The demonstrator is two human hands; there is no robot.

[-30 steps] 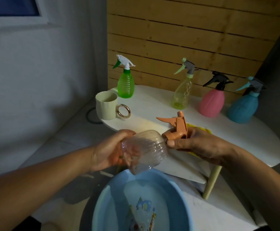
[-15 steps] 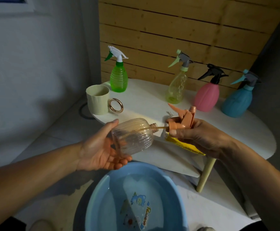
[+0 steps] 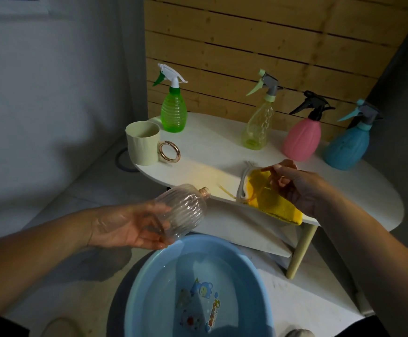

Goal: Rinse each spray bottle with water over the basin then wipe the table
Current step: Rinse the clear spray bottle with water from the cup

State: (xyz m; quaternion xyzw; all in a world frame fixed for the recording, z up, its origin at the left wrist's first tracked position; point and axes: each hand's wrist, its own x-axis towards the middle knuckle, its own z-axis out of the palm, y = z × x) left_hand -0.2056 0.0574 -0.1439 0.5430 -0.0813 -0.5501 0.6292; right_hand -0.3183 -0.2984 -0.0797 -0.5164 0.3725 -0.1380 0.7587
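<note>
Early yet in the job, judging by the layout: only one clear bottle uncapped, lying tilted in the left hand just above the near rim of the blue basin, neck open and aimed toward the table. Cradled on loosely curled fingers. Right hand over the yellow cloth at the table's front edge, fingertips pinching the orange spray head, blurred, its thin tube trailing onto the tabletop. Left to rinse, apparently: green bottle, pale yellow bottle, pink bottle and teal bottle, all capped and upright along the back. Wiping not begun. Cream mug at the left end. White oval tabletop, wooden slat wall behind, pale floor, dim light.
</note>
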